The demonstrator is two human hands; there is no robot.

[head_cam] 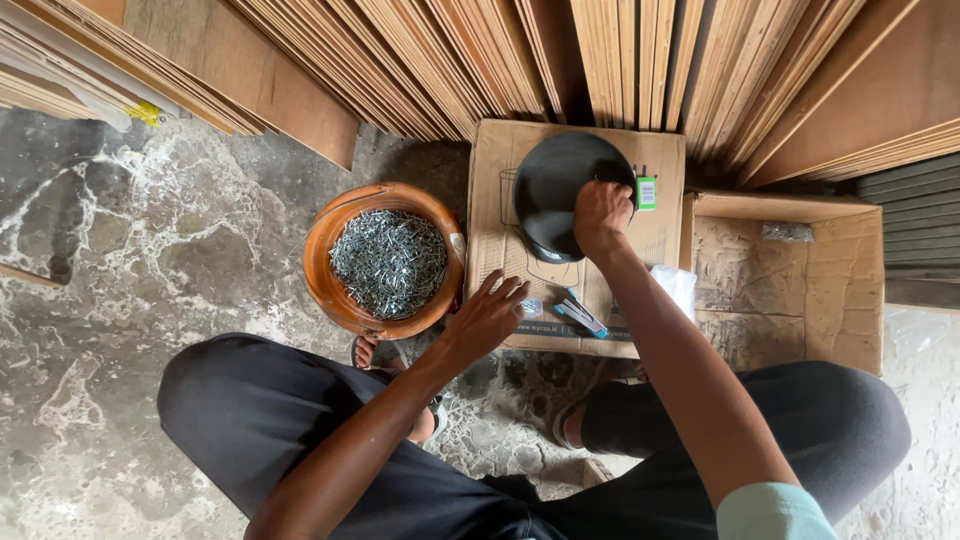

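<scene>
Head view looks down on a mottled stone floor (150, 230) with stacked wooden boards (640, 60) leaning along the far side. An open cardboard box (830, 270) lies at the right, and just beside it a closed flat carton (500, 190) carries a black round pan (555, 180). Left of the carton, touching it, stands an orange bowl (325, 270) heaped with grey nails (390, 262). The two hands are apart. The right hand (602, 215) is clamped on the pan's near right rim. The left hand (487, 315) rests open, fingers spread, on the carton's near left corner beside the bowl. A small blue tool (580, 315) lies on the carton near it.
</scene>
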